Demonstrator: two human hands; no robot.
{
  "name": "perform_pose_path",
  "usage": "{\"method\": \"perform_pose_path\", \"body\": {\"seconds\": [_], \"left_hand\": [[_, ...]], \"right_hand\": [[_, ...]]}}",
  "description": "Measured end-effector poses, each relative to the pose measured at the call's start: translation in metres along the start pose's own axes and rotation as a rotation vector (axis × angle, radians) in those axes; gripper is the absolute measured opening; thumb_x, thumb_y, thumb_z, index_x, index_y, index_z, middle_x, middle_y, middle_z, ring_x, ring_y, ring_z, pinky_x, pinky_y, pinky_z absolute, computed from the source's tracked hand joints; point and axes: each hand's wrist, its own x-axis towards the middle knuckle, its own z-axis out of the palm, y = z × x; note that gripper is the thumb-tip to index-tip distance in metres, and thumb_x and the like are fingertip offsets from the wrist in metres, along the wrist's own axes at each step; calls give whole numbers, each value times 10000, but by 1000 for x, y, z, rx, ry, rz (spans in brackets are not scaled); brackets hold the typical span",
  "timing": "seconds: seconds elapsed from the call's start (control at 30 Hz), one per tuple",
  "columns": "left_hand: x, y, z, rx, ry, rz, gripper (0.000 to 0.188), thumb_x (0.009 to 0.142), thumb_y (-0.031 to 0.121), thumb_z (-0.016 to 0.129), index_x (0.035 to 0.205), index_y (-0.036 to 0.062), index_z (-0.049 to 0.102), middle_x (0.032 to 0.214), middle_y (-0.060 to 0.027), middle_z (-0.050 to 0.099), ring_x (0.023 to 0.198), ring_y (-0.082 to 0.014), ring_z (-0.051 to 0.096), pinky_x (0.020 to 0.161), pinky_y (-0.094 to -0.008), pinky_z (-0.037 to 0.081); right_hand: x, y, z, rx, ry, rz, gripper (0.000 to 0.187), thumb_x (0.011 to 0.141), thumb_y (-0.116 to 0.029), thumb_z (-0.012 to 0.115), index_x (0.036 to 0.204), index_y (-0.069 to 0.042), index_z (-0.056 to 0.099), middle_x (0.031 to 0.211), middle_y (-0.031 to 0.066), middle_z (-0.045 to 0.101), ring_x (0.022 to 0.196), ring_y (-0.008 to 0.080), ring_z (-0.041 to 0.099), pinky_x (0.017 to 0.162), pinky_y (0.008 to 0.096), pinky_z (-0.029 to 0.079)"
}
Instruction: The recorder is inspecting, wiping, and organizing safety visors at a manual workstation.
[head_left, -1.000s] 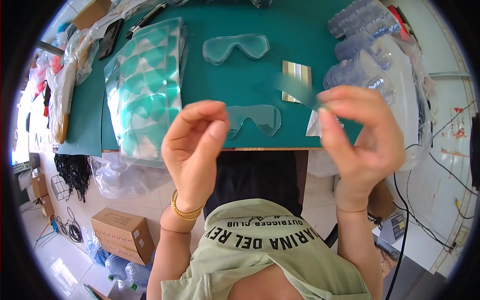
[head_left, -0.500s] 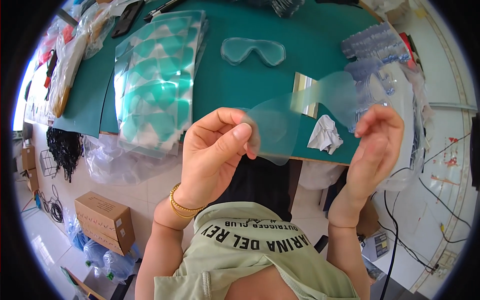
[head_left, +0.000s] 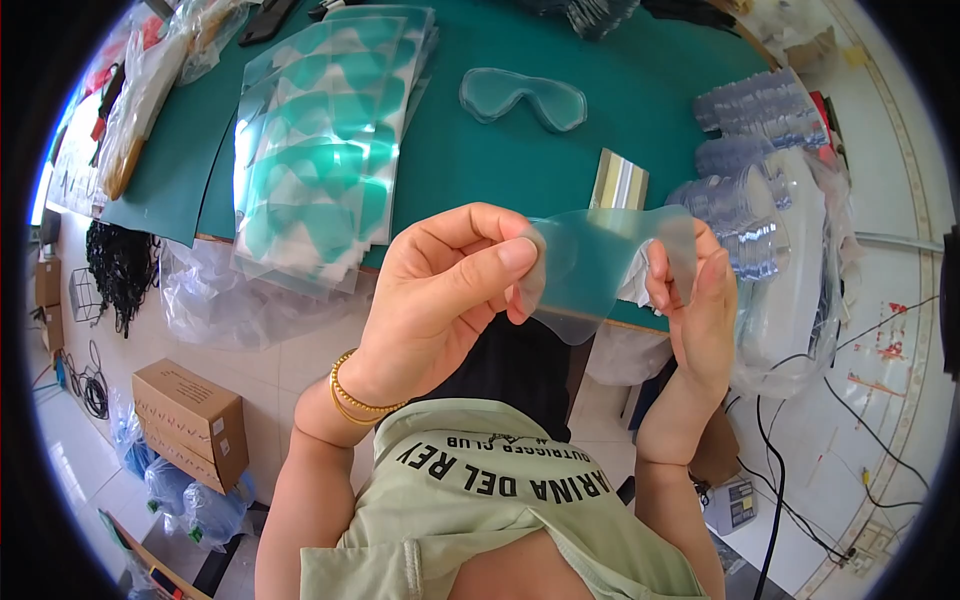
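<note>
A clear, slightly frosted goggle lens (head_left: 585, 270) is held up in front of me, above the table's near edge. My left hand (head_left: 465, 270) pinches its left end between thumb and fingers; a beaded gold bracelet is on that wrist. At the other end, my right hand (head_left: 703, 310) has its fingers and thumb bent around the lens's right lobe, which partly covers them. Beyond the hands, another clear goggle lens or small stack of them (head_left: 525, 97) lies flat on the green table mat (head_left: 490, 160).
Left of the lens lies a stack of clear sheets with lens-shaped patterns (head_left: 320, 150). A small metallic-looking rectangular piece (head_left: 619, 182) and a crumpled white cloth (head_left: 636, 285) are nearer me. Rows of stacked clear lenses (head_left: 760, 110) stand at right. A cardboard box (head_left: 190, 420) is on the floor.
My right hand has come leftward onto the lens's right end. My left hand has moved slightly right, still pinching the lens, which now looks narrower. The whole view has shifted a little.
</note>
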Motion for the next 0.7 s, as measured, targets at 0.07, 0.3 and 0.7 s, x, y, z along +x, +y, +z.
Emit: {"method": "perform_pose_path", "body": {"seconds": [0.07,0.3,0.7], "left_hand": [[1,0,0,52,-13,-5,110,992,98,556,1046,9,591,870,-40,603,739,-112,552,665,-245,468],[6,-6,1,31,-15,-62,254,953,128,676,1150,-30,642,875,-27,647,759,-81,587,657,-226,472],[-1,-2,-4,420,56,95,226,996,160,604,938,-37,699,785,-65,627,627,-122,560,557,-245,443]], "right_hand": [[0,1,0,306,-52,-16,500,1029,-494,482,1083,-2,553,722,-9,505,605,33,407,524,186,299],[-1,-23,1,287,76,-237,195,958,-197,661,873,-37,589,718,-3,546,584,37,418,489,186,290],[-3,-33,2,187,103,-314,220,923,-189,697,845,-23,576,760,28,589,585,57,413,527,196,300]]}}
